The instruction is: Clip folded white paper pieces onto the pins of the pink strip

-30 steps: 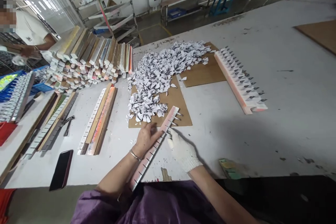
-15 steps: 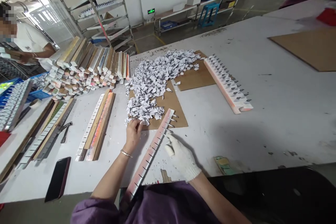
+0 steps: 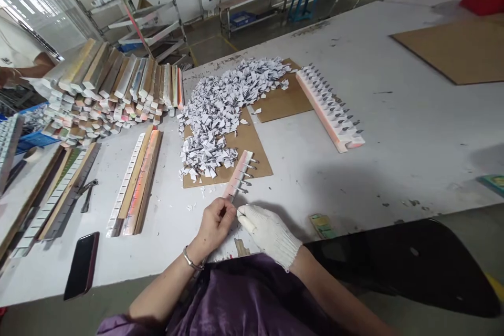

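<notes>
A pinkish slotted bar (image 3: 238, 174) lies slanted in front of me, with several small grey metal pieces (image 3: 246, 184) sticking out from the right side of its far end. My bare left hand (image 3: 214, 226) is over the lower part of the bar, thumb and fingers pinched together; what they hold is hidden. Close against it, my right hand (image 3: 271, 231), in a white knitted glove, is closed with its fingertips at the bar's right edge. Anything in that pinch is too small to name. Beyond the bar, a heap of small white paper-like pieces (image 3: 220, 110) covers brown cardboard (image 3: 258, 152).
A bar full of grey pointed pieces (image 3: 328, 107) lies to the right. Slotted bars (image 3: 137, 184), pliers (image 3: 86, 191) and a phone (image 3: 82, 265) are at left, before stacked wooden bars (image 3: 114, 89). A black chair (image 3: 394, 262) stands at lower right; a person's arm shows far left.
My left hand has come from the edge of the white heap down to the bar, beside the right hand. The gloved hand has shifted slightly nearer me. The whole view has tilted down.
</notes>
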{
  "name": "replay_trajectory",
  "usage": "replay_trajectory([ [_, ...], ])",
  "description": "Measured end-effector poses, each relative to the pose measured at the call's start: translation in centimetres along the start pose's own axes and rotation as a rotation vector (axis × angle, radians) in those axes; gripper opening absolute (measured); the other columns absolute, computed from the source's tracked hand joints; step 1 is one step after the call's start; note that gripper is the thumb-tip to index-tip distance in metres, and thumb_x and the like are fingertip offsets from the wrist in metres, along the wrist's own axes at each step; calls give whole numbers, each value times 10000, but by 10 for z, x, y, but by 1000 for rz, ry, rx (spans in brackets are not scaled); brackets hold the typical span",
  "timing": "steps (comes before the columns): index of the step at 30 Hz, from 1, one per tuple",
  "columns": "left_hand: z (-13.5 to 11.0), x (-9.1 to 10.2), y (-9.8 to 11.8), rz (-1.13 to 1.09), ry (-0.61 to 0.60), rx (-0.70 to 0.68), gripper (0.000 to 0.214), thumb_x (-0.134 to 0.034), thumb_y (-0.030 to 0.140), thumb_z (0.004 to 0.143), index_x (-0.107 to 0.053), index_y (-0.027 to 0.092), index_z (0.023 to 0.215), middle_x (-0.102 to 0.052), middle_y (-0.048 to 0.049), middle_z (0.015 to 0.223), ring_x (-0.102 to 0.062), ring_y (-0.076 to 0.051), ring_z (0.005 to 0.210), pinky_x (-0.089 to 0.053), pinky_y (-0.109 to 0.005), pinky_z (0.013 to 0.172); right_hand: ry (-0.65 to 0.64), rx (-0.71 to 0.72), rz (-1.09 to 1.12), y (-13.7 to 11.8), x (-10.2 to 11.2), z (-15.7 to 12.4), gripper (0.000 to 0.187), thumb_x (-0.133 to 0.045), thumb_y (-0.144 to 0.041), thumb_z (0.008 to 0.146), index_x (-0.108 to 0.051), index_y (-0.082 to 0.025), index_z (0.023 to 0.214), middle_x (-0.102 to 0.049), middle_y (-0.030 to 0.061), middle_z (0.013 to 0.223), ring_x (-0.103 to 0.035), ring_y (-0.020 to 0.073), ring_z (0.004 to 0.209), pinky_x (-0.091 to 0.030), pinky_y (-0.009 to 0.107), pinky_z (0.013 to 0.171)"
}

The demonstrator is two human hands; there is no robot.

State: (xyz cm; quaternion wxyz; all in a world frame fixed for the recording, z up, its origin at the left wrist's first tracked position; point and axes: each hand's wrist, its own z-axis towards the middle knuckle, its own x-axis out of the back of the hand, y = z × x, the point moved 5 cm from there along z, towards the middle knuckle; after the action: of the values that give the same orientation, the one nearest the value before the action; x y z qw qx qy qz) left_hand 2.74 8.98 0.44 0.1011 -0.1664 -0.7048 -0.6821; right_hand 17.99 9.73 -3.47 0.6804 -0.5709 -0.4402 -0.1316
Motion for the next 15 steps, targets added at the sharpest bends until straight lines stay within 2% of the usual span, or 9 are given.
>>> replay_trajectory([
  [2, -2, 0, 6, 4, -94, -1, 279, -568, 439, 946, -580, 193, 816, -541, 8, 738, -458, -131, 675, -383, -261, 660, -51, 20, 23, -2, 8, -4, 183, -502, -298, 929, -650, -216, 859, -694, 31, 838, -612, 170, 762, -429, 272, 704],
  [4, -4, -1, 9, -88, -216, 39, 303, -579, 470, 944, -566, 191, 828, -523, 15, 724, -442, -122, 661, -371, -256, 646, -99, 34, 60, -8, 18, -9, 174, -526, -329, 929, -648, -221, 869, -695, 23, 836, -605, 164, 728, -411, 273, 666],
  [7, -12, -9, 3, -399, -423, 177, 352, -656, 518, 895, -540, 192, 829, -481, 45, 629, -404, -93, 554, -341, -239, 565, -151, 21, 133, -18, 31, -15, 228, -519, -341, 933, -585, -219, 753, -646, -7, 707, -552, 142, 609, -348, 277, 589],
  [10, -22, -21, -8, -736, -527, 358, 439, -792, 547, 763, -526, 202, 817, -424, 79, 545, -329, -64, 448, -303, -218, 473, -249, -48, 357, -23, 32, -21, 270, -507, -313, 924, -503, -223, 669, -592, -40, 596, -502, 113, 518, -320, 260, 537],
  [11, -25, -24, -12, -793, -511, 402, 467, -821, 553, 723, -524, 204, 811, -421, 82, 548, -321, -59, 436, -300, -214, 457, -259, -66, 416, -24, 31, -22, 281, -505, -314, 923, -490, -224, 657, -586, -45, 583, -496, 107, 508, -319, 254, 530],
  [13, -26, -25, -18, -763, -387, 405, 482, -828, 564, 707, -526, 201, 806, -450, 71, 580, -365, -61, 446, -331, -215, 464, -202, -70, 402, -22, 29, -23, 305, -499, -319, 925, -477, -221, 637, -572, -40, 571, -485, 107, 516, -311, 257, 533],
  [15, -27, -21, -17, -516, -213, 283, 407, -747, 553, 808, -563, 191, 835, -517, 38, 636, -463, -86, 520, -397, -233, 535, -103, -30, 247, -19, 28, -22, 311, -486, -323, 937, -499, -213, 647, -577, -20, 602, -489, 117, 555, -302, 272, 561],
])
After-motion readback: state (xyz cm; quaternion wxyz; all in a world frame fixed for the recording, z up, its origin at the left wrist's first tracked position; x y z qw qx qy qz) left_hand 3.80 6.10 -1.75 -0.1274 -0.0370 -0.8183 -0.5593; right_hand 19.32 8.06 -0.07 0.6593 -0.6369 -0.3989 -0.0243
